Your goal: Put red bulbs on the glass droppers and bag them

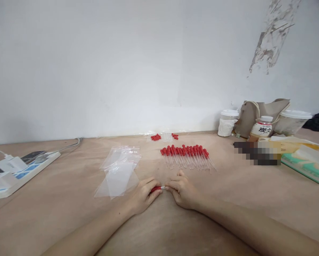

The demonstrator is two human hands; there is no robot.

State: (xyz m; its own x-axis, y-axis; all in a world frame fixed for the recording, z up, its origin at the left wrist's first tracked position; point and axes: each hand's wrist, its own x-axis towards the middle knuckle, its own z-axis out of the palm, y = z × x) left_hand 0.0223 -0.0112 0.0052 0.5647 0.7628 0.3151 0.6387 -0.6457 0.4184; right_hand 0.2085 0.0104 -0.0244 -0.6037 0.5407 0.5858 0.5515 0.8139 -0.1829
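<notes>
My left hand [145, 193] is closed around the red rubber bulb of a dropper [156, 189]. Its short clear end pokes out toward my right hand [182, 190], whose fingers pinch that end; how much of the tube they cover is hidden. Beyond my hands lies a row of finished-looking droppers [184, 151], red bulbs away from me and thin clear tubes toward me. Loose red bulbs [155, 137] and a bundle of clear tubes [166, 137] rest on plastic near the wall. Clear zip bags [119, 177] overlap left of my left hand.
A white power strip [36, 167] with plugs and cables is at the left. At the back right stand a lidded cup [228, 122], a labelled bottle [263, 128], a grey bag [251, 121] and a clear tub [292, 122]. A green-and-cream packet [306, 163] lies in front of them.
</notes>
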